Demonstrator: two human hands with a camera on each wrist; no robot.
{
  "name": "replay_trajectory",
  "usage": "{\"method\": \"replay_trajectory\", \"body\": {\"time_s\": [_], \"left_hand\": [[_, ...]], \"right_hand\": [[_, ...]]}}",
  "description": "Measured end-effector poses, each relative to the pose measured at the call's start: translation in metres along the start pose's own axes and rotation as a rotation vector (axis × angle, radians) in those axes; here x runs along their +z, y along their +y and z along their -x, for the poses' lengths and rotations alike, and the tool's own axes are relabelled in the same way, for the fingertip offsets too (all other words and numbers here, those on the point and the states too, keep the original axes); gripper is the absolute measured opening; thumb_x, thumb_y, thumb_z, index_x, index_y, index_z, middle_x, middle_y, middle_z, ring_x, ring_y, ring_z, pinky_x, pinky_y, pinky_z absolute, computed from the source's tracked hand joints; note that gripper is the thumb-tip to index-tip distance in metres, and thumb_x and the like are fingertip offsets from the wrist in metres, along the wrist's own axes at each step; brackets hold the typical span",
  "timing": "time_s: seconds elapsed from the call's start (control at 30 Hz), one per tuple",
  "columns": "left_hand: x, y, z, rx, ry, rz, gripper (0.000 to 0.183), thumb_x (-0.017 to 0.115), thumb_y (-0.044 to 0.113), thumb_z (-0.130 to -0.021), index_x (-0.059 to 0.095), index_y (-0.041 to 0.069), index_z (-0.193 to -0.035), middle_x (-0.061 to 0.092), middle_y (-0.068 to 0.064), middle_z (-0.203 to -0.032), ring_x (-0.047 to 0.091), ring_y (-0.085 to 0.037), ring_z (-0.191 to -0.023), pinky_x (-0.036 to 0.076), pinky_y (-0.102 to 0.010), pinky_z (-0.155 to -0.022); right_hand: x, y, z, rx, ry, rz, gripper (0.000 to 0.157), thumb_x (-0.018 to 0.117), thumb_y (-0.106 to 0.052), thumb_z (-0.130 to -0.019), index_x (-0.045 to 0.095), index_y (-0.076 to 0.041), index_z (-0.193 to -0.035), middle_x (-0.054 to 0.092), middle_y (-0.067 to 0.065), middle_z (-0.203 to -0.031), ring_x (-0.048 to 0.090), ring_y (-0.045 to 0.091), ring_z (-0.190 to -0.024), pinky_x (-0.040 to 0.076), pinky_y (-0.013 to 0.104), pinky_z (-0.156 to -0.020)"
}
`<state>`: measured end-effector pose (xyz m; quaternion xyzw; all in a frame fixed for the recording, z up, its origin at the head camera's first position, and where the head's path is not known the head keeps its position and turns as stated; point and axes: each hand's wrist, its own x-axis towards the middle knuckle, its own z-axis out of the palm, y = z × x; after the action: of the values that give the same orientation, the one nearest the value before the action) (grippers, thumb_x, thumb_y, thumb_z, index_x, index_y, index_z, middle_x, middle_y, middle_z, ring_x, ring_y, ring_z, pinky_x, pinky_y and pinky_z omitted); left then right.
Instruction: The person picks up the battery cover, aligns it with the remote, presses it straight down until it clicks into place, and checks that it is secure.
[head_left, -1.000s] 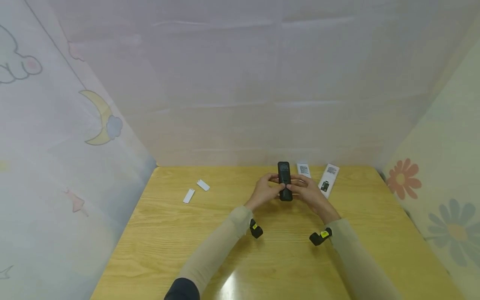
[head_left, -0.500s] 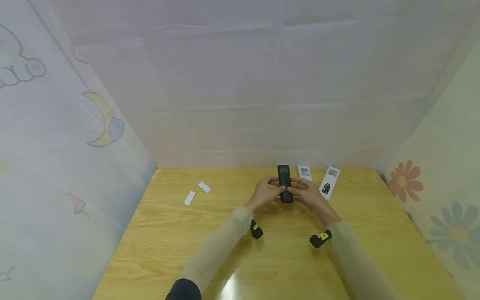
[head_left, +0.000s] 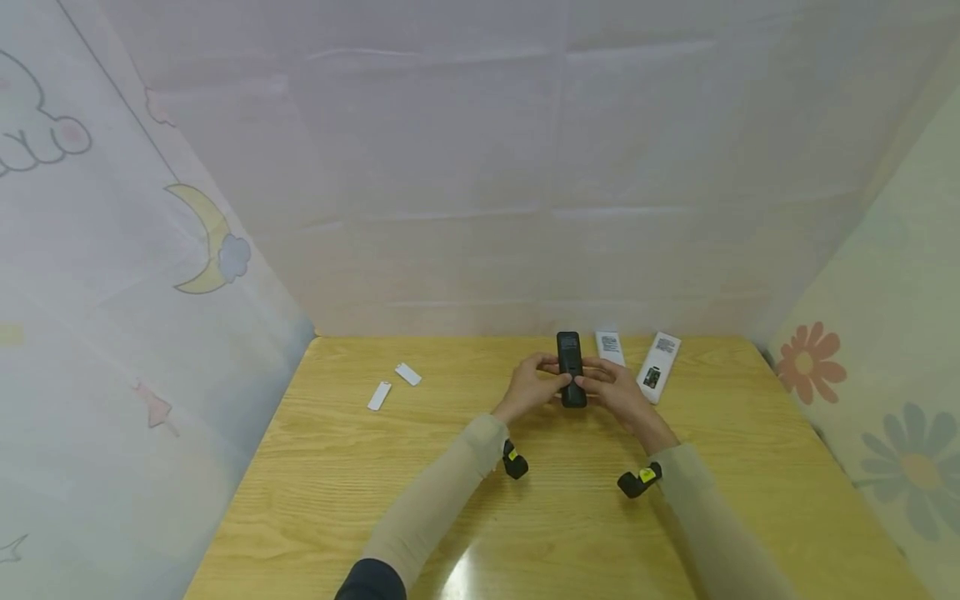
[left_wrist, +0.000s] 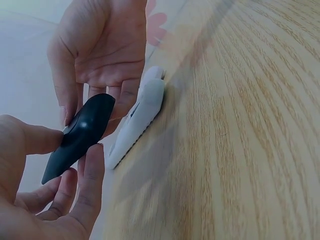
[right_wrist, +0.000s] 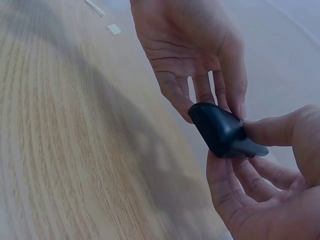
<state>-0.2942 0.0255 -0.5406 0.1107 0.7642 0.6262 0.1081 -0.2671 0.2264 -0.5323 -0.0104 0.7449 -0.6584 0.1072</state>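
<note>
Black handset (head_left: 571, 354), count 1: held between both hands, in front of the person and toward the far side of the table (head_left: 322, 483). Hands, count 2. Left hand (head_left: 528, 390) grips the handset from its left side, thumb on the face turned to the person, fingers along the side and behind. Right hand (head_left: 618, 395) grips from the right in the same way; the two thumbs lie near each other on the lower half of the face. Upper half of the handset stands beyond the thumbs; small pale print there, too small to read. Both wrist views show it pinched between thumb and fingers of each hand.

Wrist cameras, count 2, black with yellow patches: one at the left wrist (head_left: 514, 462), one at the right (head_left: 640, 481). Sleeves beige, count 2.

White printed packs, count 2, beyond and to the right of the right hand: nearer pack (head_left: 610, 345) partly hidden by the fingers; outer pack (head_left: 659, 367) tilted, bearing a dark picture.

Small white tags, count 2, well apart from the hands, on the table's left: one (head_left: 379, 396) nearer the person, one (head_left: 408, 373) farther off.
</note>
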Motion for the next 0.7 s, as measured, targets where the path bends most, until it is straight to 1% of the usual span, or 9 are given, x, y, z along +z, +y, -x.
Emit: {"method": "replay_trajectory", "body": {"time_s": [0.07,0.27,0.4,0.53,0.63,0.7], "left_hand": [[0.0014,-0.0003,-0.0002,-0.004,-0.002,0.001,0.049,0.077,0.022,-0.1,0.061,0.003,-0.143,0.065,-0.014,-0.127,0.078,-0.025,-0.082,0.068,-0.047,-0.08],[0.0043,-0.0003,0.0001,-0.01,-0.012,0.021,0.049,0.077,0.02,-0.101,0.06,0.003,-0.143,0.064,-0.015,-0.127,0.077,-0.023,-0.077,0.068,-0.049,-0.079],[0.0064,-0.0023,0.0001,-0.013,-0.008,0.006,0.048,0.077,0.018,-0.1,0.061,0.002,-0.142,0.064,-0.014,-0.125,0.076,-0.021,-0.077,0.069,-0.042,-0.076],[0.009,-0.0053,-0.0005,-0.018,-0.008,0.0,0.047,0.077,0.015,-0.099,0.061,0.001,-0.141,0.064,-0.014,-0.123,0.076,-0.02,-0.078,0.069,-0.041,-0.075],[0.0104,-0.0068,-0.001,-0.016,-0.004,-0.027,0.045,0.077,0.015,-0.099,0.062,0.001,-0.139,0.065,-0.013,-0.123,0.075,-0.019,-0.08,0.069,-0.038,-0.075],[0.0106,-0.0079,-0.001,-0.013,0.0,-0.053,0.043,0.077,0.016,-0.1,0.063,0.002,-0.138,0.066,-0.012,-0.122,0.074,-0.017,-0.084,0.068,-0.034,-0.074]], "right_hand": [[0.0,0.0005,0.0008,-0.001,0.004,0.009,0.062,0.063,-0.015,-0.109,0.036,0.002,-0.162,0.048,0.034,-0.157,0.068,0.025,-0.123,0.061,0.04,-0.104],[0.0016,0.002,0.0024,0.006,0.032,0.061,0.063,0.064,-0.018,-0.108,0.037,0.004,-0.162,0.048,0.033,-0.157,0.062,0.037,-0.133,0.061,0.043,-0.104],[0.0031,0.0031,0.0029,0.008,0.065,0.112,0.061,0.064,-0.017,-0.108,0.04,0.006,-0.159,0.05,0.033,-0.154,0.061,0.04,-0.132,0.062,0.045,-0.103],[0.0041,0.0049,0.0041,-0.002,0.088,0.195,0.059,0.065,-0.016,-0.107,0.044,0.004,-0.158,0.052,0.03,-0.15,0.066,0.037,-0.123,0.063,0.041,-0.097],[0.0045,0.0058,0.0059,-0.009,0.091,0.248,0.058,0.065,-0.017,-0.106,0.046,0.003,-0.157,0.053,0.029,-0.147,0.069,0.033,-0.118,0.062,0.037,-0.094],[0.0051,0.0066,0.0065,-0.012,0.092,0.27,0.057,0.065,-0.017,-0.106,0.047,0.003,-0.156,0.055,0.029,-0.146,0.07,0.032,-0.116,0.061,0.035,-0.093]]}}
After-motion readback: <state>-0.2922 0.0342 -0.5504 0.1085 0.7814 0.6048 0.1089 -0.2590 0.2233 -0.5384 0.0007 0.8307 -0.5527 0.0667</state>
